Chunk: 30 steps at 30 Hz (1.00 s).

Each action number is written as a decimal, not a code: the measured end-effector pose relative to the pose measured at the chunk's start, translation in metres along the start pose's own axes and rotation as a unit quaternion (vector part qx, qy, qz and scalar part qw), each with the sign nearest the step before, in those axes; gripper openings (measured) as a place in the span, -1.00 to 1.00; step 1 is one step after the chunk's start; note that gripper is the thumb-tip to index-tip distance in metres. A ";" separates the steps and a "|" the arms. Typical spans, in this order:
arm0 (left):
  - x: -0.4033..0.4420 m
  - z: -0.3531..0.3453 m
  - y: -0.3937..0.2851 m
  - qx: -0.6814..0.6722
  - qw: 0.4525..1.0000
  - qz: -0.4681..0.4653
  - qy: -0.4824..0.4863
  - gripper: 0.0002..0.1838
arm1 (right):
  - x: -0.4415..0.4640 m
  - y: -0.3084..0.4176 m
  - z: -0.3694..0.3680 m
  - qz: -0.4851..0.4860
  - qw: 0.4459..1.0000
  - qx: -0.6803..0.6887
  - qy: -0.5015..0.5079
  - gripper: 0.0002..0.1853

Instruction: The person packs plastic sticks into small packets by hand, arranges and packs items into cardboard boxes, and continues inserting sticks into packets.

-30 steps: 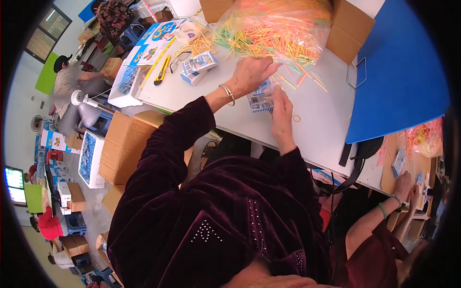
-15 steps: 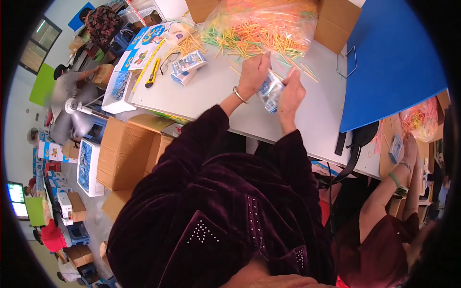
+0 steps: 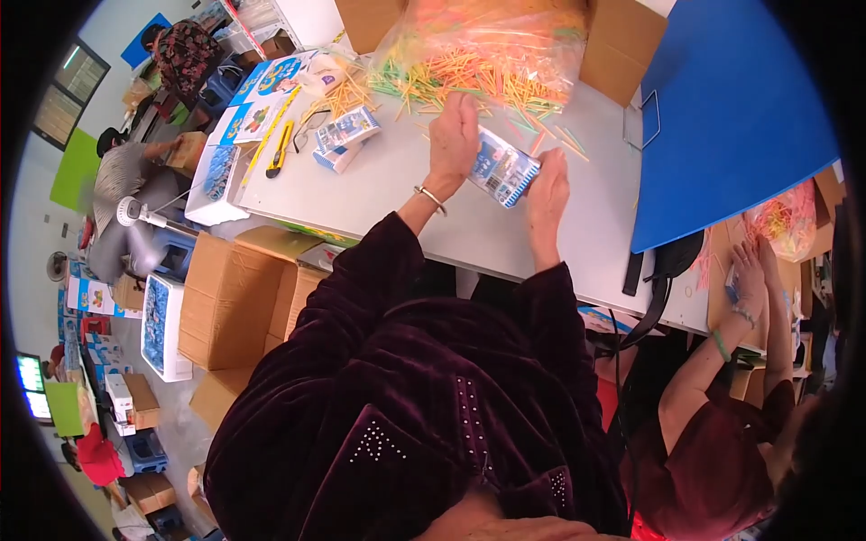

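Between my two hands is a small blue-and-white printed box (image 3: 503,168), held tilted just above the white table (image 3: 397,194). My left hand (image 3: 454,140), with a bangle at the wrist, is closed on its left end. My right hand (image 3: 548,191) grips the right end by a blue-striped edge. Behind the hands, many thin coloured sticks (image 3: 451,77) spill from a clear plastic bag (image 3: 505,27). To the left of my left hand, similar small boxes (image 3: 346,131) rest on the table, one leaning on another.
A yellow utility knife (image 3: 280,149) and eyeglasses (image 3: 307,129) lie at the table's left. A large blue board (image 3: 731,117) rises at the right. Below the left edge stand an open cardboard box (image 3: 230,298) and a white bin (image 3: 164,325). A co-worker's hands (image 3: 753,279) are at the far right.
The small box has turned so its broad printed side faces up more, and the hands have moved slightly apart. The co-worker's hands have come together over their small box.
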<state>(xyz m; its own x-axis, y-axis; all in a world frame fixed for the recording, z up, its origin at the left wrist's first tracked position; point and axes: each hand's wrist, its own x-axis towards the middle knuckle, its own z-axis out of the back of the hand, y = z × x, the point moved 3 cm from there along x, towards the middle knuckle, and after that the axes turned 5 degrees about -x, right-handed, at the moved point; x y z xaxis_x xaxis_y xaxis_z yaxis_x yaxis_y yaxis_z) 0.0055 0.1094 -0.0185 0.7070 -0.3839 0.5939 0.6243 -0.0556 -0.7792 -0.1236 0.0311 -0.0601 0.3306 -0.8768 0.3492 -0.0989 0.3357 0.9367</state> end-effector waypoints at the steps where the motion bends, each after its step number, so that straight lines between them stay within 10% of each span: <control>1: 0.002 0.000 0.002 -0.001 1.000 -0.002 0.004 -0.77 | -0.006 -0.005 0.001 0.000 1.000 0.000 -0.005 -0.50; 3: 0.003 0.001 0.008 0.007 0.999 0.011 -0.035 -0.76 | -0.032 -0.005 -0.009 -0.214 0.965 0.040 0.148 -0.47; 8: 0.003 0.003 0.019 -0.007 0.998 0.053 -0.041 -0.70 | -0.032 0.010 -0.010 -0.068 0.987 -0.031 0.142 -0.60; 10: 0.000 0.001 0.025 -0.005 0.997 0.050 -0.050 -0.70 | -0.035 0.016 -0.013 0.150 0.964 -0.217 0.032 -0.67; 16: -0.034 -0.008 -0.031 0.023 0.991 -0.124 0.032 -0.82 | -0.001 -0.024 0.005 0.092 0.962 -0.256 -0.037 -0.61; 21: -0.034 -0.004 -0.011 -0.071 0.988 0.054 0.125 -0.75 | 0.013 0.007 0.035 0.096 0.973 -0.211 -0.005 -0.54; 24: -0.048 -0.008 0.011 -0.167 0.964 0.140 0.153 -0.71 | 0.017 -0.009 0.032 -0.039 0.982 -0.131 0.128 -0.61; 26: -0.052 -0.007 0.016 -0.207 0.957 0.170 0.113 -0.70 | -0.003 -0.013 0.013 -0.247 0.882 0.394 0.080 -0.66; 30: -0.062 -0.004 0.027 -0.261 0.943 0.207 0.023 -0.77 | -0.038 -0.005 -0.013 -0.296 0.805 0.497 0.131 -0.65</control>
<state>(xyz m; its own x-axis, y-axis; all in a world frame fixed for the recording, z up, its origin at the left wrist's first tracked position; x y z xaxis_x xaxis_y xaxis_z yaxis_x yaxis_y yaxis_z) -0.0225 0.1276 -0.0773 0.8313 -0.5117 0.2172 0.0410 -0.3333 -0.9419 -0.1236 0.0671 -0.0785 0.7694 -0.6357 -0.0617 -0.5102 -0.6698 0.5395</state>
